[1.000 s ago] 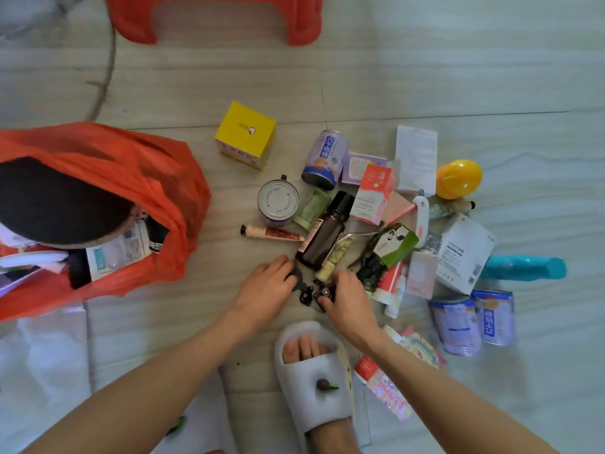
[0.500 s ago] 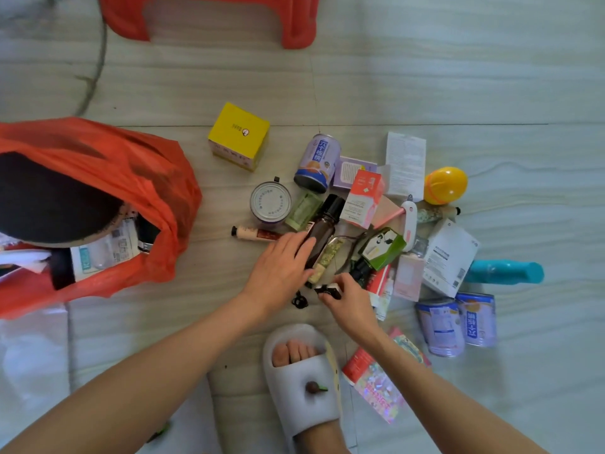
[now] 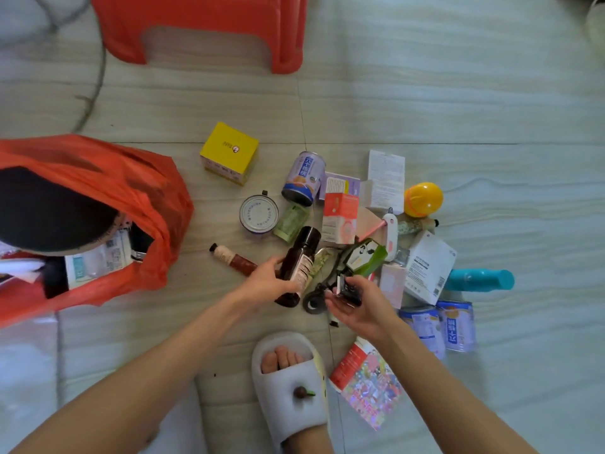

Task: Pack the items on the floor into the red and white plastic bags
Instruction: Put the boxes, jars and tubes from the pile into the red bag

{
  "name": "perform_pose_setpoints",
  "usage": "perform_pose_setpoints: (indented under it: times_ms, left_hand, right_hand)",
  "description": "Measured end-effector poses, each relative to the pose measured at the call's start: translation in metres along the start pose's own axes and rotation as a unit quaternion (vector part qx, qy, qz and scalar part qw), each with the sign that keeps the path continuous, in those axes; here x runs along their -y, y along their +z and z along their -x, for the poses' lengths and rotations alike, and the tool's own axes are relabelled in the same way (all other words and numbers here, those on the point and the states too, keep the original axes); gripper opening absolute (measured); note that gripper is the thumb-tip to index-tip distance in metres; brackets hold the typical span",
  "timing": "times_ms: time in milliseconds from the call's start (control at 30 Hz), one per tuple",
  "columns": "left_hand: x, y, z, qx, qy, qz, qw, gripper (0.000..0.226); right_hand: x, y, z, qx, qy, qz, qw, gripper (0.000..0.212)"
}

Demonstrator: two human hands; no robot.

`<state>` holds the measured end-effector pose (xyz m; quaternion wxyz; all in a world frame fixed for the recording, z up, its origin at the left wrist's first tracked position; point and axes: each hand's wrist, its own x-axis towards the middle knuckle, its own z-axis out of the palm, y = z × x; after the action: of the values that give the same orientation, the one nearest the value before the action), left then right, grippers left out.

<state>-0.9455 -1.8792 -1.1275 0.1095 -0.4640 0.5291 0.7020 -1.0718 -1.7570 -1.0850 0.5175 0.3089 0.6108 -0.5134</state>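
Note:
The red plastic bag (image 3: 154,198) lies open at the left, holding a black round thing and several packages. My left hand (image 3: 266,285) grips a dark brown bottle (image 3: 301,260) near its base, lifted off the floor. My right hand (image 3: 358,304) holds a small black object (image 3: 347,290) in its palm. A black strap (image 3: 312,298) lies between the hands. Scattered beyond are a yellow box (image 3: 229,152), a purple can (image 3: 304,176), a round tin (image 3: 258,213), a thin tube (image 3: 232,258), a red-white box (image 3: 340,217) and a white box (image 3: 429,267).
A red plastic stool (image 3: 203,24) stands at the top. Two purple cans (image 3: 438,326), a teal bottle (image 3: 478,280) and a yellow ball (image 3: 424,198) sit at the right. My foot in a white slipper (image 3: 291,388) is at the bottom, beside a colourful packet (image 3: 366,385). A white bag (image 3: 23,371) lies bottom left.
My left hand has left the small black items, reached to the brown bottle and closed round it, raising it. My right hand has lifted the black object and turned palm up.

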Motion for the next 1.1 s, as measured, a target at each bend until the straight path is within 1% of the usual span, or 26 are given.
perform_pose_setpoints:
  times_ms: [67, 100, 167, 233, 300, 367, 467, 533, 633, 733, 767, 800, 833, 867, 933, 1000, 1100]
  left_hand:
    - [0.001, -0.01, 0.021, 0.027, -0.03, 0.086, 0.995, 0.078]
    - [0.002, -0.015, 0.031, 0.026, -0.032, 0.115, 0.993, 0.074]
    - [0.008, -0.027, 0.056, 0.009, -0.028, 0.167, 0.985, 0.053]
    - [0.015, -0.042, 0.085, 0.01, -0.032, 0.223, 0.974, 0.047]
    - [0.023, -0.061, 0.117, 0.024, -0.021, 0.248, 0.968, 0.047]
    - [0.033, -0.083, 0.148, 0.039, -0.005, 0.242, 0.969, 0.052]
    - [0.049, -0.106, 0.187, 0.039, 0.021, 0.239, 0.97, 0.074]
    - [0.06, -0.115, 0.209, 0.017, 0.036, 0.258, 0.965, 0.088]
    - [0.074, -0.126, 0.234, -0.024, 0.056, 0.314, 0.947, 0.091]
    - [0.098, -0.14, 0.253, -0.069, 0.066, 0.386, 0.917, 0.098]
    - [0.103, -0.144, 0.258, -0.085, 0.066, 0.407, 0.907, 0.094]
    - [0.108, -0.148, 0.26, -0.104, 0.067, 0.426, 0.896, 0.084]
    - [0.111, -0.152, 0.262, -0.129, 0.065, 0.446, 0.884, 0.069]
    - [0.113, -0.156, 0.261, -0.155, 0.062, 0.46, 0.872, 0.055]
    - [0.113, -0.166, 0.257, -0.206, 0.047, 0.469, 0.858, 0.039]
    - [0.11, -0.177, 0.25, -0.243, 0.044, 0.465, 0.85, 0.035]
    - [0.104, -0.191, 0.235, -0.279, 0.057, 0.449, 0.847, 0.034]
  right_hand:
    - [-0.004, 0.005, 0.007, 0.02, 0.011, 0.014, 1.0, 0.011]
    - [-0.006, 0.009, 0.011, 0.027, 0.009, 0.026, 0.999, 0.011]
    - [-0.011, 0.019, 0.022, 0.037, -0.008, 0.057, 0.998, 0.011]
    - [-0.013, 0.03, 0.035, 0.054, -0.026, 0.097, 0.994, 0.012]
    - [-0.014, 0.043, 0.05, 0.092, -0.034, 0.127, 0.987, 0.011]
    - [-0.015, 0.058, 0.068, 0.138, -0.042, 0.158, 0.977, 0.01]
    - [-0.015, 0.084, 0.097, 0.213, -0.064, 0.228, 0.948, 0.009]
    - [-0.018, 0.106, 0.118, 0.254, -0.072, 0.268, 0.926, 0.009]
    - [-0.022, 0.141, 0.146, 0.3, -0.091, 0.322, 0.893, 0.01]
    - [-0.035, 0.182, 0.169, 0.326, -0.121, 0.392, 0.851, 0.008]
    - [-0.04, 0.195, 0.174, 0.333, -0.131, 0.411, 0.838, 0.007]
    - [-0.044, 0.207, 0.178, 0.338, -0.136, 0.422, 0.83, 0.006]
    - [-0.048, 0.218, 0.18, 0.34, -0.138, 0.425, 0.827, 0.007]
    - [-0.051, 0.229, 0.181, 0.339, -0.141, 0.422, 0.829, 0.007]
    - [-0.053, 0.248, 0.179, 0.327, -0.162, 0.412, 0.835, 0.009]
    - [-0.054, 0.263, 0.173, 0.3, -0.205, 0.424, 0.829, 0.011]
    - [-0.054, 0.28, 0.158, 0.241, -0.296, 0.411, 0.828, 0.006]
